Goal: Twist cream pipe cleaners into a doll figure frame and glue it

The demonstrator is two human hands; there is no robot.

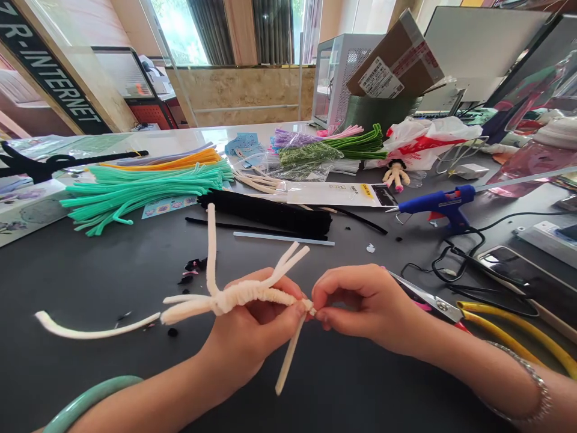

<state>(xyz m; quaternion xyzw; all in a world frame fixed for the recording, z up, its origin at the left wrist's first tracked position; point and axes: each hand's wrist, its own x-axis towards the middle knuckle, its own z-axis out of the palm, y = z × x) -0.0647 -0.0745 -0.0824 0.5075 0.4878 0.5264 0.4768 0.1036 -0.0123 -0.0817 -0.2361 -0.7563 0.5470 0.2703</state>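
Observation:
My left hand (256, 328) grips a bundle of cream-white pipe cleaners (234, 296) twisted together, with loose ends sticking up, left and down. My right hand (360, 304) pinches the bundle's right end between thumb and fingers, touching my left thumb. Both hands hover just above the dark table (90, 276). One long white strand (90, 329) trails off to the left onto the table.
Piles of pipe cleaners lie behind: mint green (144, 192), orange (180, 161), black (270, 213), dark green (356, 144). A blue glue gun (439, 204) with cord, scissors with yellow handles (478, 316), a phone (518, 270) and a small doll (395, 173) sit at right.

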